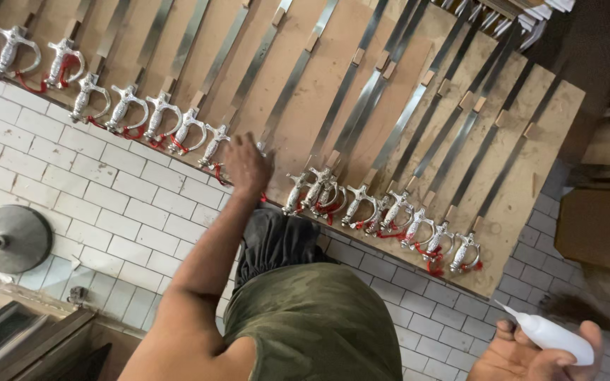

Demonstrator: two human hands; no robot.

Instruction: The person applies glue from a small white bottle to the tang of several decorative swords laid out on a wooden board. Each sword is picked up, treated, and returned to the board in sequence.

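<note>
Many swords with silver hilts and red tassels lie side by side on wooden boards, blades pointing away from me. My left hand reaches out over the middle of the row, its fingers curled around one sword hilt, which it mostly hides. That sword's blade runs up and to the right from the hand. My right hand is low at the bottom right, away from the swords. It holds a white squeeze bottle whose pointed nozzle aims left.
The boards rest on a white tiled floor. A round metal stand base sits at the left, a wooden frame at the bottom left and brown boxes at the right. My leg in green shorts fills the bottom centre.
</note>
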